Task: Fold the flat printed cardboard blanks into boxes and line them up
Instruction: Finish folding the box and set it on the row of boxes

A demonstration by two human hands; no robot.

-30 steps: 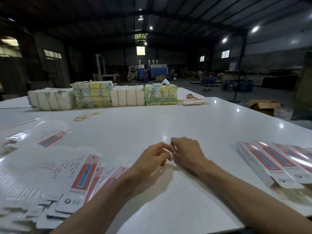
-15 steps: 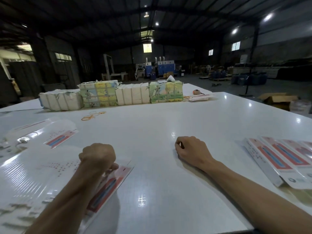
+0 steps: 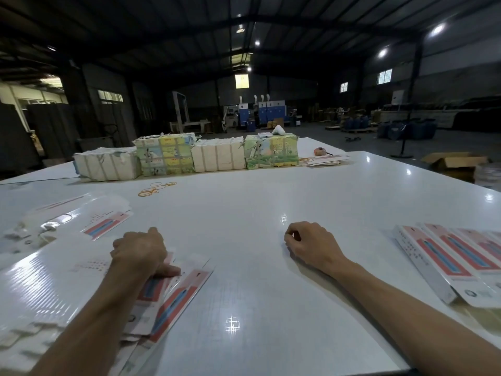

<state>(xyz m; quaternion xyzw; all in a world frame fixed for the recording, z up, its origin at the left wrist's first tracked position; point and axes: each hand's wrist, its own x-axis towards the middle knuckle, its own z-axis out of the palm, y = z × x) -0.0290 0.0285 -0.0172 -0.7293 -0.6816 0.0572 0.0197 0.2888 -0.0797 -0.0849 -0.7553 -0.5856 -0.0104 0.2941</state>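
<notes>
Blanks [image 3: 54, 280], flat, printed red and blue: loose heap at the table's left edge, fanned and overlapping. Top blank [image 3: 187, 289]: slid partly clear of the heap toward the middle, further out than half a second ago. Left hand [image 3: 139, 253]: a second ago it met the other hand at the table's centre, and is now on the heap. Its fingers are curled under the knuckles and the thumb [image 3: 169, 272] lies flat on the top blank, apparently pinching it. Table [image 3: 257, 267]: white, glossy, lamp glare between the hands. Right hand [image 3: 311, 245]: unmoved, resting on the table, fingers loosely curled, thumb tip at the forefinger, nothing seen in it. Boxes [image 3: 447, 256], folded: overlapping row at the right edge, well apart from both hands. Judgement: one fold cycle closed, next blank being fetched, folding not yet begun.
</notes>
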